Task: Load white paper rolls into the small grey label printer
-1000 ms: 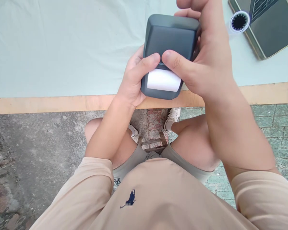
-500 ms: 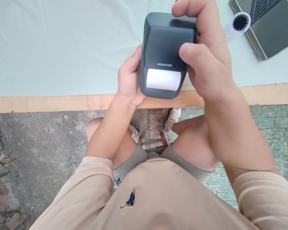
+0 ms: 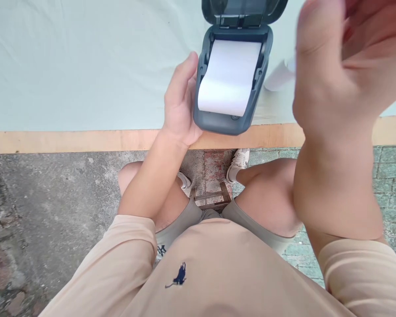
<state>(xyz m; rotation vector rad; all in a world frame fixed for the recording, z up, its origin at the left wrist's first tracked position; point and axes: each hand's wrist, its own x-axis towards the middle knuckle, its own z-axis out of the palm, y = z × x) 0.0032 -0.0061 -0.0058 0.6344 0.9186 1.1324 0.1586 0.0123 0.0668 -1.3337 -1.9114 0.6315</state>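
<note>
A dark grey label printer [image 3: 218, 125] rests at the table's near edge with its lid [image 3: 244, 11] flipped up and back. Inside it lies a white paper roll [image 3: 229, 79], fully exposed. My left hand [image 3: 180, 105] grips the printer's left side, with the thumb pointing up along the casing and the fingers hidden underneath. My right hand [image 3: 336, 75] is lifted off the printer, close to the camera and blurred. Its thumb and fingers are apart with nothing in them.
The table is covered with a pale green cloth [image 3: 86, 66] and has a bare wooden front edge [image 3: 69, 141]. A loose white paper strip [image 3: 277, 77] shows just right of the printer. My knees and a small wooden stool [image 3: 211, 198] are below.
The printer's lid was shut and now stands open, baring the paper roll. My right hand has left the lid and swung up to the right, covering the laptop and spare roll.
</note>
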